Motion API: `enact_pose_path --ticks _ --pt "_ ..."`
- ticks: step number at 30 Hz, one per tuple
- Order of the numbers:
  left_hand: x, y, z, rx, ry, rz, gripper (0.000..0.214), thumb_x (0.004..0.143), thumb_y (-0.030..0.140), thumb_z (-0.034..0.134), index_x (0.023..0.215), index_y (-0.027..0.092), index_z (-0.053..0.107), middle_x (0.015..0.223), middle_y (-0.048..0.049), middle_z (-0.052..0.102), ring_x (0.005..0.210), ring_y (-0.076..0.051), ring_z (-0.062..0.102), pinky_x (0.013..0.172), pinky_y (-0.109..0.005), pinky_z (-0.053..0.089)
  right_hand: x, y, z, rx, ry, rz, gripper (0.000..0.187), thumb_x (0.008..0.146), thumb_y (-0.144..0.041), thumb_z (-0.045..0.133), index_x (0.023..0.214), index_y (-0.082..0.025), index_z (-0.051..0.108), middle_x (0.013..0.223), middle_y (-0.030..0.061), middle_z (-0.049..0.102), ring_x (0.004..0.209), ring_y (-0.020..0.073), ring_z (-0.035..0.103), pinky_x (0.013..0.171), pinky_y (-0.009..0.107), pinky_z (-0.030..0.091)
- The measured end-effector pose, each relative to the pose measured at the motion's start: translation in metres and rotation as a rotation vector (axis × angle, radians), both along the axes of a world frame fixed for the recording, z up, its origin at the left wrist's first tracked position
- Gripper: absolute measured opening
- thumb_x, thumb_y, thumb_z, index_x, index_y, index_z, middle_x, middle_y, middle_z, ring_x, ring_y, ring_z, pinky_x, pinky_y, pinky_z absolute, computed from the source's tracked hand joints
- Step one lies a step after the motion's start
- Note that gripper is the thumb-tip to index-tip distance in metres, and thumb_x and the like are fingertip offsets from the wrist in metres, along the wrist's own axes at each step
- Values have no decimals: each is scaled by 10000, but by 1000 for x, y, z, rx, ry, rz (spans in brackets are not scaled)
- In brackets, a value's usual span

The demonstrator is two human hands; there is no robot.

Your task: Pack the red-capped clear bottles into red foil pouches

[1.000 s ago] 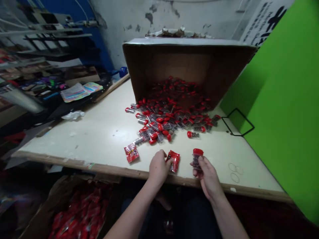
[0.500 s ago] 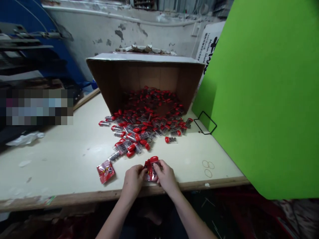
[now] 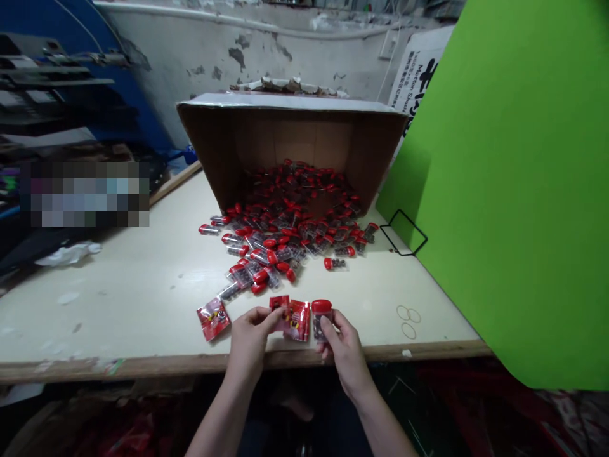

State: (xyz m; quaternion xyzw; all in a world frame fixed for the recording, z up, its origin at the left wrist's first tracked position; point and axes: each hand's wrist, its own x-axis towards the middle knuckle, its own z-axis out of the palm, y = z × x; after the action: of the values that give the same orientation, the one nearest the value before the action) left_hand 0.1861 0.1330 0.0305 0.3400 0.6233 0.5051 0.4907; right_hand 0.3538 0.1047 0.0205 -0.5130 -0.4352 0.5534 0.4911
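Peeling plaster wall point(image 3: 190, 51) rises at the top of the frame, a bright green board point(image 3: 499, 190) fills the right side, and on the cream workbench point(image 3: 95, 324) a cardboard box point(image 3: 285, 136) lies tipped open toward the person, its spill of red-capped clear containers point(image 3: 285, 222) fanning across the middle of the bench. At the near edge, lower centre, the person's hands have just drawn apart from their close huddle of a moment ago. The left hand point(image 3: 250, 343) now seems to pinch a red foil sachet point(image 3: 280, 308) by its edge, in a narrow grip. The right hand point(image 3: 347, 358) holds one red-capped container point(image 3: 321, 320) upright between thumb and fingers. Another sachet point(image 3: 299, 320) lies just beside that container, and a third sachet point(image 3: 212, 319) sits further left. Sachet and container, bunched together before, now stand separate, each at its own hand.
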Motion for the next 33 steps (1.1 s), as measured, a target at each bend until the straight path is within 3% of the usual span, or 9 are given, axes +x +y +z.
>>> enact_pose_path --ticks 6,12,19,25,33 --pt "21 -2 19 -31 -547 157 287 500 249 820 548 137 560 632 -21 672 555 -109 576 536 -223 424 -9 -33 15 19 -101 69 271 878 -412 506 984 -175 583 660 -12 536 495 93 465 417 174 380" --pt "33 -8 34 -84 -740 216 279 498 194 830 567 124 568 572 26 617 493 -53 524 493 -173 406 -21 -43 14 90 -223 55 214 884 -377 498 885 -182 586 681 4 534 525 116 471 456 198 408" --pt "43 -17 33 -114 -794 143 213 581 192 799 655 108 617 689 -23 666 587 -80 587 542 -172 455 -20 -39 12 17 -184 -23 250 888 -409 490 924 -176 574 663 -8 545 474 92 463 409 183 357" --pt "47 -25 31 -90 -802 85 212 612 201 784 742 128 632 675 -4 666 541 -72 579 545 -173 461 -19 -37 18 14 -72 75 261 880 -408 509 956 -176 601 675 -10 557 497 89 466 420 171 385" --pt "49 -35 30 -105 -655 -186 220 709 330 699 730 115 659 641 -38 659 482 -98 534 503 -217 431 -14 -34 14 67 -150 47 244 887 -373 507 1009 -188 608 769 20 583 624 132 521 474 193 434"
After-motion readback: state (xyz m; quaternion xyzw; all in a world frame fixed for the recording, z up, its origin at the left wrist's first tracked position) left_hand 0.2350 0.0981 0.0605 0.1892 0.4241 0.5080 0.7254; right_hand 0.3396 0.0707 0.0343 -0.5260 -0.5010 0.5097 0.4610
